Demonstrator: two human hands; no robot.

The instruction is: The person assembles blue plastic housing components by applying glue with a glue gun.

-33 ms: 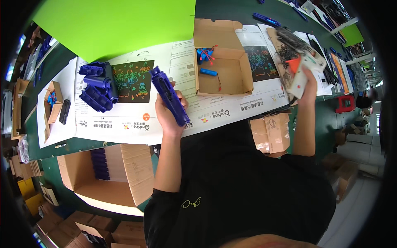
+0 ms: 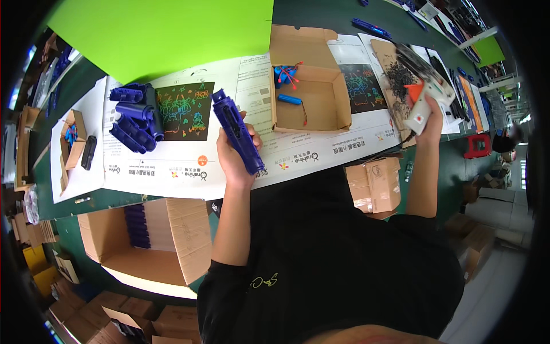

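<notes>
My left hand [image 2: 236, 155] is closed around a long dark-blue plastic housing [image 2: 236, 131]. Its hollow, ribbed side with dark parts inside faces up, and its upper end leans left. At the right, my right hand [image 2: 429, 121] grips a white pistol-shaped tool [image 2: 423, 109] with an orange trigger and a cord at the handle's base. The tool's front is smeared by motion above a pile of small black pieces [image 2: 399, 75] on a cardboard sheet. Several more blue housings [image 2: 135, 117] are heaped on the left part of the table.
An open cardboard box [image 2: 312, 117] holds blue wired batteries [image 2: 289, 99]. A bright green panel [image 2: 166, 34] stands at the back left. A small carton [image 2: 73, 157] and a black part [image 2: 89, 152] lie at far left. Below the table edge is a large open carton [image 2: 189, 241].
My right hand and the white tool have shifted slightly to the right. My left hand still holds the blue housing in nearly the same place.
</notes>
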